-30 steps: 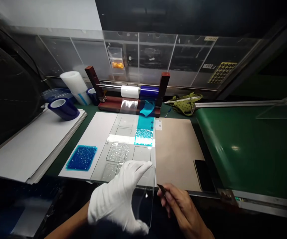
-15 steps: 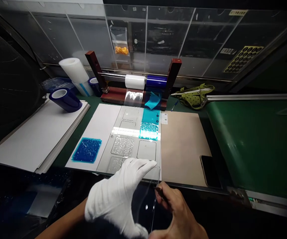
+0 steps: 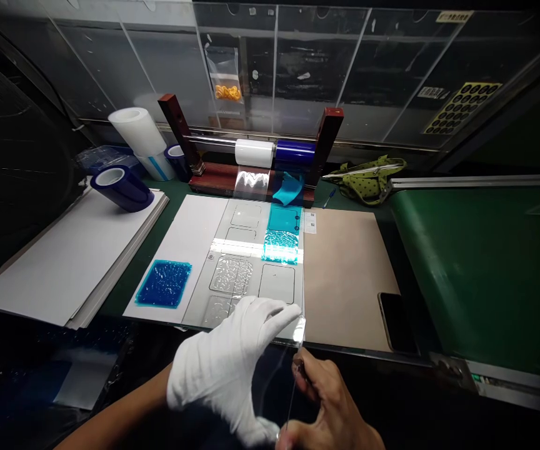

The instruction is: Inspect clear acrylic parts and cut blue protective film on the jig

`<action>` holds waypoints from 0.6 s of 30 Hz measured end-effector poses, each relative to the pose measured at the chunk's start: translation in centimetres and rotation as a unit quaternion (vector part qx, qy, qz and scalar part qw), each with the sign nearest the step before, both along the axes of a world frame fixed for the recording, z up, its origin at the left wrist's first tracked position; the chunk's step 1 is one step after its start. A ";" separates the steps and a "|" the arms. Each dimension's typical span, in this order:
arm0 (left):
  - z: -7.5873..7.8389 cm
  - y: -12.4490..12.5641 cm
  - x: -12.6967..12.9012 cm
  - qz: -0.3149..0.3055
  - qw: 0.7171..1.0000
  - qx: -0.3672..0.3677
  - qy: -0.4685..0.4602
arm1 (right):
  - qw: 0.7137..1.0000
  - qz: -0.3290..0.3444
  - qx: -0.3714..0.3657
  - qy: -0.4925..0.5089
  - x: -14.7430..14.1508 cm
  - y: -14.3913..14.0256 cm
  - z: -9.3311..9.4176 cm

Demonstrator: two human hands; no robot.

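Note:
My left hand [image 3: 225,369], in a white glove, is curved around a clear panel [image 3: 274,378], fingertips at its far edge and thumb at its near edge. The panel is see-through and its outline is hard to follow. At its right edge, my bare right hand [image 3: 330,400] is closed, thumb and curled fingers against that edge. Something small and dark shows between those fingers, too hidden to name. Beyond the hands lies a sheet with outlined squares [image 3: 277,284], bearing bubbled clear film and a turquoise film [image 3: 282,219].
A dark red wooden stand [image 3: 251,178] carries a white roll [image 3: 254,153] and a blue roll [image 3: 295,152]. A blue film square [image 3: 164,283] lies left. Paper stack [image 3: 64,262], phone [image 3: 396,322], green pouch [image 3: 368,178] and green conveyor-like surface [image 3: 480,269] surround the work area.
The gloved hand has shifted slightly right, and the panel has tilted, with a bright reflection now near its far right corner. My right hand stays at the panel's right edge.

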State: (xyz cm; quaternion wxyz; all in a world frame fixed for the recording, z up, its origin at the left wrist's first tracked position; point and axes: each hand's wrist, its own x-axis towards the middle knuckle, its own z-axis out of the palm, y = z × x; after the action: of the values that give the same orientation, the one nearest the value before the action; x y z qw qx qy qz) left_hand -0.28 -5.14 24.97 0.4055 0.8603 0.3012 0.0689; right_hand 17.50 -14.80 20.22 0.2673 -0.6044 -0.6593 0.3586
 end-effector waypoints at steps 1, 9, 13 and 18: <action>-0.1 0.0 0.0 -0.001 1.000 0.002 -0.001 | 1.000 0.004 0.017 0.001 -0.1 0.1 0.1; -0.3 -0.1 0.5 0.015 0.999 0.037 0.010 | 0.995 0.005 0.084 0.045 -0.2 0.6 -0.2; 0.1 -0.4 1.0 0.092 0.987 0.117 0.068 | 0.985 -0.063 0.117 0.112 1.8 0.1 -2.9; -0.5 0.0 1.7 0.141 0.956 0.226 0.121 | 0.964 -0.253 0.058 0.051 6.6 6.0 -6.6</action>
State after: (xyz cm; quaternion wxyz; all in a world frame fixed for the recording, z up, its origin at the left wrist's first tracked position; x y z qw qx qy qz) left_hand 1.40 -5.13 24.43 0.1471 0.8801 0.4431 0.0869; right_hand 24.10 -8.77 13.67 0.4176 -0.7156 -0.4901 0.2706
